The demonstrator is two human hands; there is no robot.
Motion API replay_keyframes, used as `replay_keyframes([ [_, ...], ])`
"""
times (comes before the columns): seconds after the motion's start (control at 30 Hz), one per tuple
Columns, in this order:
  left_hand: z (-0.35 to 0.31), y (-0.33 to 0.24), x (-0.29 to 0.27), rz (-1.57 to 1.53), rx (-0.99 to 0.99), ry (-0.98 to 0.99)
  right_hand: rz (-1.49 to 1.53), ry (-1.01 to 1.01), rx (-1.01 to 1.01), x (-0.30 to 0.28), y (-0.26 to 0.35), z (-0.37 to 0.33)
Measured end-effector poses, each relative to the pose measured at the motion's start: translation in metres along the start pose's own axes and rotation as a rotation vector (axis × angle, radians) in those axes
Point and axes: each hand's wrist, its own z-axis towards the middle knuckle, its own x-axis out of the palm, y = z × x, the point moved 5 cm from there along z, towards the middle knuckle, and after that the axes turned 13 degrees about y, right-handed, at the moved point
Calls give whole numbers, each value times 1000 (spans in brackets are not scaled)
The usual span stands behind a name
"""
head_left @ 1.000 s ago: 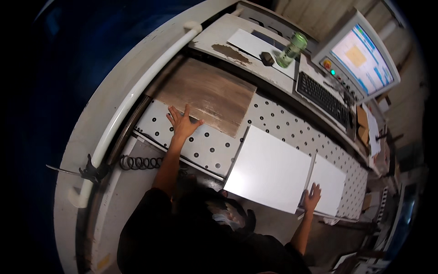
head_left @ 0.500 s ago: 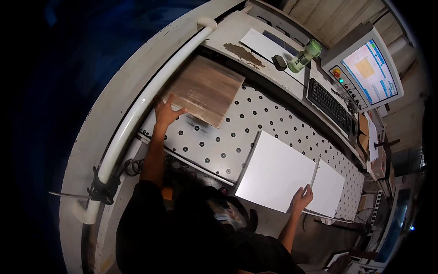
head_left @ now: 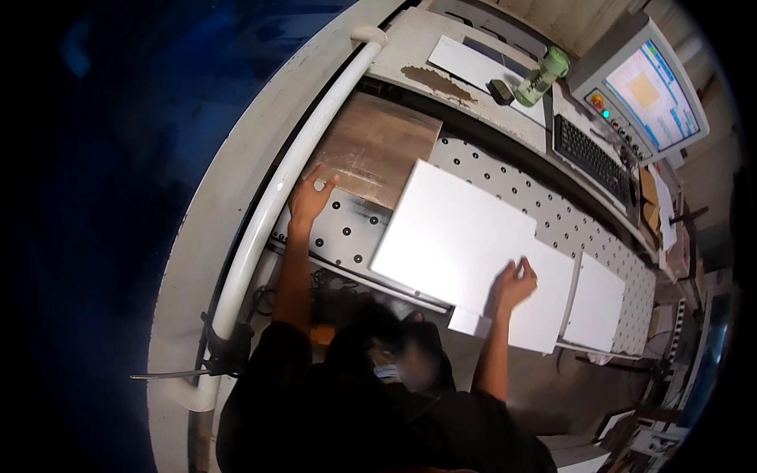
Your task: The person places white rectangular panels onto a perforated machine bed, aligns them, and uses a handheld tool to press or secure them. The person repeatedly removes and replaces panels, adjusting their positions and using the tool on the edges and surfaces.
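Note:
My left hand (head_left: 310,197) lies at the near left corner of a brown wood-look board (head_left: 377,150), its thumb spread away from the fingers. A white panel (head_left: 449,236) lies tilted across the dotted table, its far left corner beside the brown board. My right hand (head_left: 516,285) is at this panel's right edge with its fingers drawn together; the exact contact is partly hidden. Beneath it, a second white panel (head_left: 544,311) shows to the right and along the near edge.
Another white panel (head_left: 597,303) lies farther right on the dotted table (head_left: 556,217). A white tubular rail (head_left: 288,177) runs along the left. Behind stand a green bottle (head_left: 542,77), a black keyboard (head_left: 593,160) and a control screen (head_left: 654,94). A dark clamp (head_left: 229,347) sits on the rail.
The upper white panel has slid left and away from me toward the brown board, uncovering the panel beneath. My right hand has moved along with it. My left hand remains by the brown board.

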Motion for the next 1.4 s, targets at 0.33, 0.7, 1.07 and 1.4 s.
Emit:
replay_keyframes([
  [0.33,-98,-63,80,268,408,-79,277,637,-498,70,130,-73],
  [0.7,-17,-60,67,464,351,5,-105,892,-730,85,109,-117],
  [1.07,52,-48,30,420,311,56,-137,906,-738,86,109,-117],
  [1.4,81,3,-20,472,279,42,-149,942,-725,86,109,-119],
])
